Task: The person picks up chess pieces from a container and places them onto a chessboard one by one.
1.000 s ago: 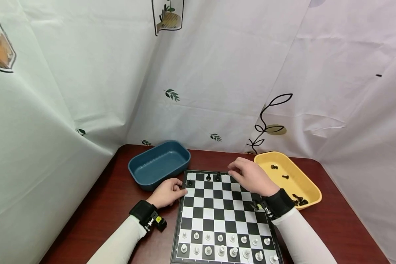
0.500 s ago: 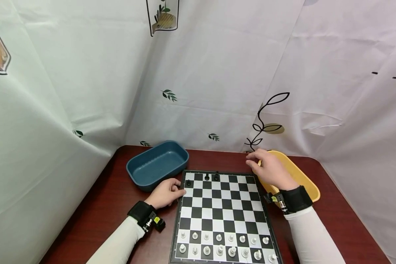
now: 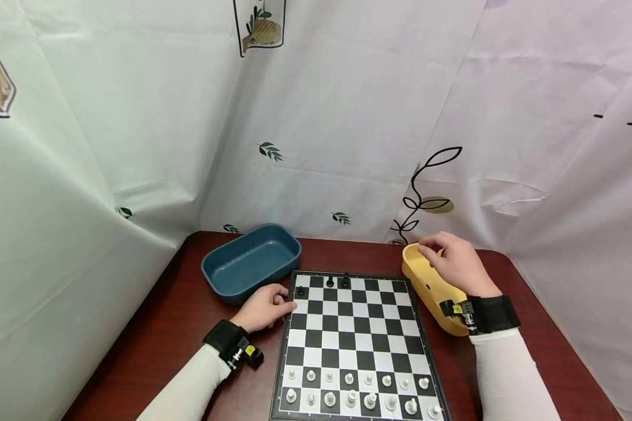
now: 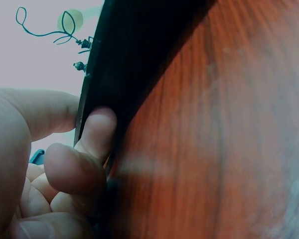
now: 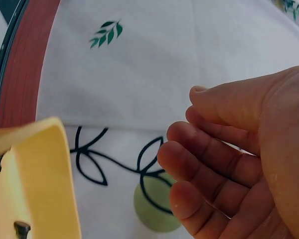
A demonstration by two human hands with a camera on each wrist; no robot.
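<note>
My left hand [image 3: 263,307] grips the left edge of a black-and-white chessboard [image 3: 342,321]; in the left wrist view, thumb and forefinger meet on either side of the dark board edge. Three black chess pieces stand near the far left corner, among them a pawn [image 3: 301,291]. White chess pieces [image 3: 350,399] fill the two near rows. Over the yellow tray [image 3: 426,292], my right hand [image 3: 458,266] hovers with loosely bent fingers [image 5: 177,154] and nothing between them. A black chess piece [image 5: 22,229] lies inside the tray in the right wrist view. The hand hides much of the tray.
A blue tray [image 3: 250,263] stands at the back left, close to the board's far corner. White printed cloth [image 3: 316,117] hangs behind the dark red table [image 3: 232,351].
The right hand has moved from above the board's far side rightward over the yellow tray. That tray now lies further left, with more of its outer side showing. The left hand stays put.
</note>
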